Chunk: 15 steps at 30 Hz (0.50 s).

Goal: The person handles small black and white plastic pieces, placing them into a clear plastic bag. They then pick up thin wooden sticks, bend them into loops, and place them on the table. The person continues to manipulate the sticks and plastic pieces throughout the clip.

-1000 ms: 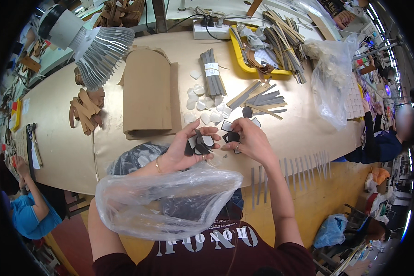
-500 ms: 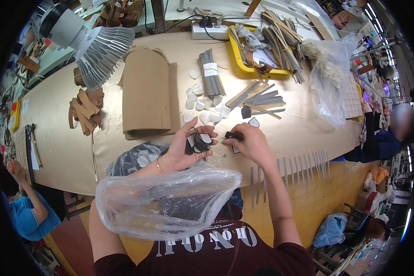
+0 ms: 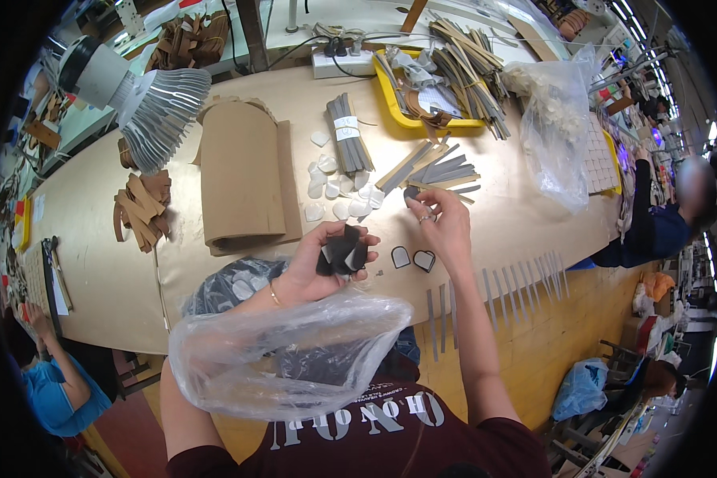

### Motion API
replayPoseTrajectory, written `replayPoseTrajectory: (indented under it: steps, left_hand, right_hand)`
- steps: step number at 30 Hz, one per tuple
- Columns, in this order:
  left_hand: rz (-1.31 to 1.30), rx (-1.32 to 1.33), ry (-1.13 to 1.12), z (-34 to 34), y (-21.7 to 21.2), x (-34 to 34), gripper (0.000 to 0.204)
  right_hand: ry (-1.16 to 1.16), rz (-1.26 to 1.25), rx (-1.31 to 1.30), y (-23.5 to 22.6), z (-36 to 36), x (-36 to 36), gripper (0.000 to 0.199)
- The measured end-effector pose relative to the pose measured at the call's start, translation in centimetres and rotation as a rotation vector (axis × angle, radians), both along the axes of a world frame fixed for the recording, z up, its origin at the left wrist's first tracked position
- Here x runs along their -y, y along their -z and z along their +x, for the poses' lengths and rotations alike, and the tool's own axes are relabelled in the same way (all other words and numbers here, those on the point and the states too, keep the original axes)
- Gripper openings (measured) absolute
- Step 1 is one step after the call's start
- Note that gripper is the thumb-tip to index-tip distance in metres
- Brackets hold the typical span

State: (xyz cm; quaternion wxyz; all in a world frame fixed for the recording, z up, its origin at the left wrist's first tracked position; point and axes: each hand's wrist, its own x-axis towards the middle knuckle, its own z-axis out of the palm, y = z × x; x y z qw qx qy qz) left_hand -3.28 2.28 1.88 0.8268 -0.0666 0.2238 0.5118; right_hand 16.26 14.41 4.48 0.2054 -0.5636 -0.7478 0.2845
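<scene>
Leather workshop: strap-strewn workbench (image 3: 103, 263)

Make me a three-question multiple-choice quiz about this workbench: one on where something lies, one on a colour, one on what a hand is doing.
1. Where do the two dark heart-shaped pieces lie?
A. In the yellow tray
B. On the table between the two hands
C. On the cardboard roll

2. What colour is the tray at the back of the table?
A. Yellow
B. Green
C. White

3. What is the left hand doing?
A. Resting flat and empty
B. Gripping the lamp
C. Holding a small stack of black pieces

Answers:
1 B, they sit on bare tabletop just left of the right hand.
2 A, its rim shows bright yellow.
3 C, the fingers curl round the dark pieces, palm up.
</scene>
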Motion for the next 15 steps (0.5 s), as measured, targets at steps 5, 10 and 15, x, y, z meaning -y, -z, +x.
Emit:
replayPoseTrajectory:
  steps: [5, 10, 15]
  left_hand:
    - [0.023, -0.002, 0.03, 0.2, 0.3, 0.2, 0.031]
    - [0.012, -0.036, 0.009, 0.1, 0.4, 0.4, 0.031]
    - [-0.02, -0.043, 0.011, 0.2, 0.4, 0.4, 0.033]
  right_hand:
    - [0.1, 0.18, 0.202, 2.5, 0.3, -0.5, 0.036]
    - [0.053, -0.072, -0.097, 2.2, 0.6, -1.2, 0.033]
    - [0.06, -0.359, -0.118, 0.7, 4.0, -2.0, 0.035]
